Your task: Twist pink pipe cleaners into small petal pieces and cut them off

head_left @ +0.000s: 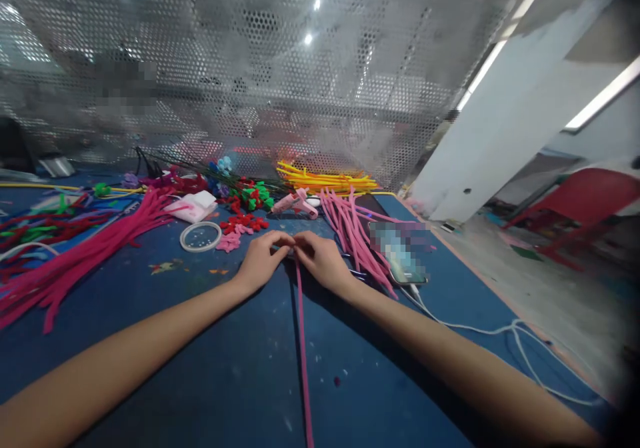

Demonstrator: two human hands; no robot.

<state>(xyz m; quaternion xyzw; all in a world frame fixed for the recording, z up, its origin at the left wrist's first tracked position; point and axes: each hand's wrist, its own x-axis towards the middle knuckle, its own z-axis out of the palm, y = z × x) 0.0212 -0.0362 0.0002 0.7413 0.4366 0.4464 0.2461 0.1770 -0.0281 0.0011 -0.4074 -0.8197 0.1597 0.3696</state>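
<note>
Fronting a perforated screen [225, 68], a blue table [225, 368] underlies the pink strip [302, 341].

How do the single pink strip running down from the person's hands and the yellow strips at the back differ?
Colour: the pink strip is pink; the yellow strips are yellow.
Number: the pink strip lies alone; the yellow strips lie bundled.
Pose: the pink strip runs from the left hand and right hand toward the camera; the yellow strips lie mostly crosswise, beyond reach of the fingertips.
Both are long and thin.
</note>
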